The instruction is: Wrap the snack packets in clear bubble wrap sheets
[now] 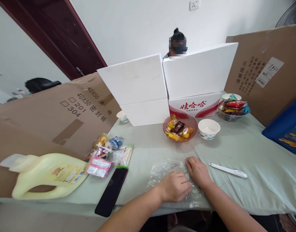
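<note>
Your counter (pixel 148 141), draped in pale green cloth, carries 1 yellow plastic jug (pixel 45 175) lying on its side and 1 red glass bowl of wrapped sweets (pixel 179 128), well apart. The crumpled clear plastic bag (pixel 166 170) lies flat at the near edge, apparently unfilled; filling remains. Your left hand (pixel 175 186) and right hand (pixel 197 171) both press on it, fingers loosely curled, neither pinching it.
</note>
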Tool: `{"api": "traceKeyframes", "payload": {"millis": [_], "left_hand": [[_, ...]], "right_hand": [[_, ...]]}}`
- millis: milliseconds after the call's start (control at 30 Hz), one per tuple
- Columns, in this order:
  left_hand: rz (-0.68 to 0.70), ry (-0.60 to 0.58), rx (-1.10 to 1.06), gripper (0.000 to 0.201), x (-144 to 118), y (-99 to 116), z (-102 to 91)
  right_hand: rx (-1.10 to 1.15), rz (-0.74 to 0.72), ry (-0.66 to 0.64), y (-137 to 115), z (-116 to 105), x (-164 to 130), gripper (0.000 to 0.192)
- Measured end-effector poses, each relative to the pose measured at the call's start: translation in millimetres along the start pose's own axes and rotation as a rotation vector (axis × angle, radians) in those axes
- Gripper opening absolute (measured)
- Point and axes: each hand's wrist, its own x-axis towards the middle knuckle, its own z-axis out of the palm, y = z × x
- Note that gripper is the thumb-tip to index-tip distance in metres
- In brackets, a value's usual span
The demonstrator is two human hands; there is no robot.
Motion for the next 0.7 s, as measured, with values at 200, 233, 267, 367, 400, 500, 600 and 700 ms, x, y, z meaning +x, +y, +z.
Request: {"api": "traceKeyframes", "payload": {"millis": [200, 233, 267, 367, 400, 500, 600, 700], "left_hand": [[-0.362, 0.036, 0.248, 0.065, -29.0, -9.8, 27.4], [-0.403, 0.013, 0.233, 0.069, -29.9, -8.7, 27.4], [-0.437, -0.016, 0.214, 0.070, -29.5, -6.9, 26.7], [-0.527, -0.098, 0.163, 0.070, -21.8, -2.9, 20.1], [-0.553, -0.109, 0.154, 0.067, -18.3, -3.8, 16.1], [-0.626, -0.074, 0.178, 0.047, -11.3, -17.5, -0.7], [-0.736, 0.000, 0.280, 0.042, -17.8, -44.8, -19.0], [-0.866, 0.053, 0.389, 0.045, -36.3, -73.6, -32.6]], "right_hand": [[0.030, 0.170, 0.324, 15.4, -35.3, 11.4, 0.031], [0.036, 0.171, 0.381, 11.4, -42.6, 11.0, 0.029], [0.052, 0.133, 0.411, 4.7, -47.7, 9.1, 0.026], [0.099, -0.171, 0.244, -23.7, -43.7, -3.4, 0.019], [0.075, -0.262, 0.124, -31.6, -36.2, -8.4, 0.021], [-0.116, -0.229, -0.091, -39.4, -8.2, -19.0, 0.031], [-0.284, -0.050, -0.195, -31.7, 8.7, -20.7, 0.056], [-0.339, 0.004, -0.308, -27.8, 9.7, -17.5, 0.064]]}}
